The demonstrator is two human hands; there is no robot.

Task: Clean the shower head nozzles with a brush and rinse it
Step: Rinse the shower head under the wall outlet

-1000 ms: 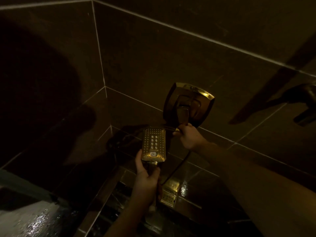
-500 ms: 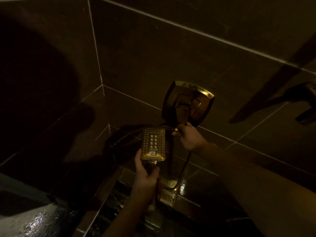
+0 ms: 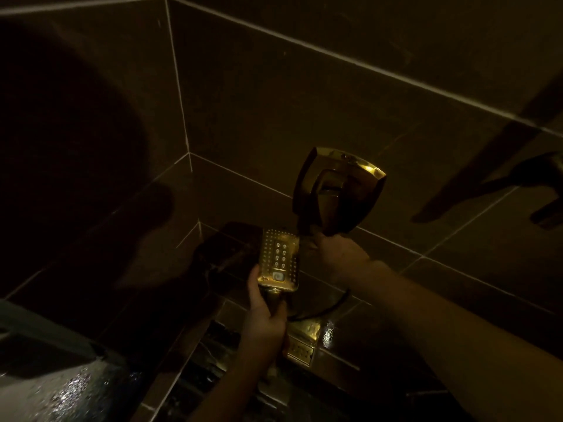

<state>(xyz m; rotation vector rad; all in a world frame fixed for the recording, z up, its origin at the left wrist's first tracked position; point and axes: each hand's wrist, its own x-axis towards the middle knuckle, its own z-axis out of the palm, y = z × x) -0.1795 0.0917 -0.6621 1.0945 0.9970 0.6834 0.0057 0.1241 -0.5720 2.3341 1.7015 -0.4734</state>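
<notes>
The left hand (image 3: 266, 318) is closed around the handle of the shower head (image 3: 278, 260), fingers wrapped on the stem just below the rectangular face, thumb lying up along its left edge. The shower head stands roughly upright, its long axis running from the hand at the bottom up toward the wall, and its nozzle face is turned toward the camera. Rows of small nozzles ring the face, a double column of larger ones sits in the middle, and a pale rounded button lies near the lower end. No writing can be read on it in this dim light.

Just to its right, the right hand (image 3: 336, 249) reaches up to the lower end of the wall control lever (image 3: 330, 205); its fingers curl at the lever's tip, though how firmly they grip cannot be told. The lever hangs from a glossy square wall plate (image 3: 364, 166) set on the dark tiled wall (image 3: 274, 102).

Below the hands a dark hose (image 3: 327, 309) curves down toward a wet ledge, where a small metal floor drain (image 3: 300, 350) glints. At the lower left a wet, sparkling surface (image 3: 61, 394) shows.
</notes>
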